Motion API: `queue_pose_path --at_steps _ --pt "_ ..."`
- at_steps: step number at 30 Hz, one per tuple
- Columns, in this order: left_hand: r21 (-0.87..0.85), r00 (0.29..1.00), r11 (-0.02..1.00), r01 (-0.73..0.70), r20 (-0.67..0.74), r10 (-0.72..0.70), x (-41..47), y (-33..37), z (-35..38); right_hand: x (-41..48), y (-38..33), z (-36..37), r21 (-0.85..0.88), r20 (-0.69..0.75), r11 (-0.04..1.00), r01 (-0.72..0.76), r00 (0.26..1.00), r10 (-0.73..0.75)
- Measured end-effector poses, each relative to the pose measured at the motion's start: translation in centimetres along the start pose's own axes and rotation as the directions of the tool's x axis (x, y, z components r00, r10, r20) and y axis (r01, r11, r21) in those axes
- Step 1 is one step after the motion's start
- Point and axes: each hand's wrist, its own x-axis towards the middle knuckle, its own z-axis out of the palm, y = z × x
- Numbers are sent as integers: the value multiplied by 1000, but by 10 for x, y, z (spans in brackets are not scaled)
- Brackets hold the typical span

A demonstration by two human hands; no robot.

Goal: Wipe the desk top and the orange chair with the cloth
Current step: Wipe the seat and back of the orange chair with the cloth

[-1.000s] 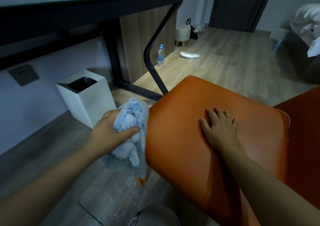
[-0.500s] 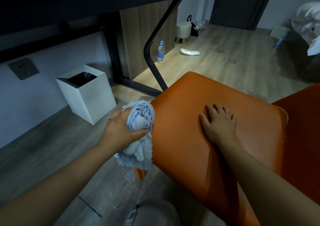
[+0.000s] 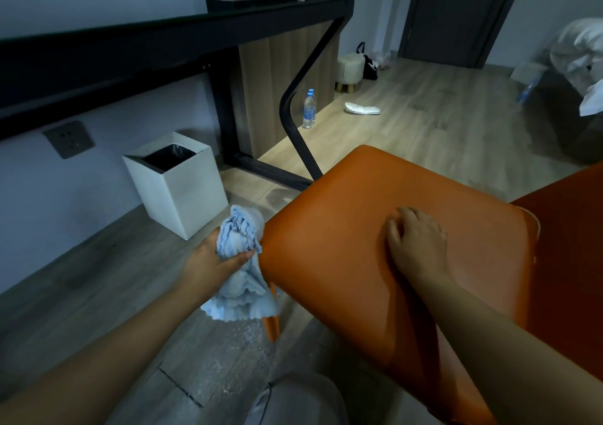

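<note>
The orange chair [image 3: 342, 235] fills the lower right, its smooth seat tilted toward me. My left hand [image 3: 212, 261] grips a bunched light-blue cloth [image 3: 239, 261] and presses it against the seat's left edge, with the cloth's loose end hanging down past an orange chair leg [image 3: 271, 325]. My right hand [image 3: 416, 242] lies flat on the middle of the seat, fingers together and holding nothing. The black desk top [image 3: 182, 23] runs across the upper left, above and beyond the chair.
A white square bin [image 3: 182, 193] with a black liner stands under the desk, left of the chair. The desk's black bent leg [image 3: 293, 121] comes down just behind the seat. Farther off on the wood floor are a water bottle [image 3: 308, 109], a small stool [image 3: 350, 72] and a white slipper [image 3: 362, 109].
My left hand has carried the cloth rightward until it touches the seat's left edge, and the head view has tilted up a little. My right hand has stayed on the seat.
</note>
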Motion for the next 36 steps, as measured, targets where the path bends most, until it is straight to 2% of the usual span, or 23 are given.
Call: queue_pose_path --at_steps 5,10,14,18,22,25,29,32,36 --pt "99 997 993 63 38 -67 -29 -14 -11 -29 -26 -18 195 -89 981 -15 995 33" --pt "51 999 999 -10 -46 13 -59 4 -21 -78 -44 -49 490 -134 871 28 990 43" --pt "-4 995 1000 -12 -101 12 -106 25 -22 -137 -42 -86 642 -24 765 44 999 -38" --pt "0 995 999 -36 -96 35 -167 57 -25 -184 -37 -122 779 166 623 -69 981 -99" --pt "-33 997 999 -26 -73 24 -234 96 -25 -227 -30 -159 851 317 492 -184 927 -201" --pt "-56 997 996 -63 -56 59 -279 124 -15 -257 -14 -178 875 368 421 -238 892 -261" --pt "-34 993 994 -105 -62 103 -332 149 1 -288 10 -194 899 346 376 -225 892 -292" --pt "-55 990 988 -142 -14 141 -360 161 7 -304 27 -208 919 302 352 -178 890 -340" --pt "-63 983 982 -181 10 182 -389 176 20 -325 51 -221 928 257 359 -104 875 -410"
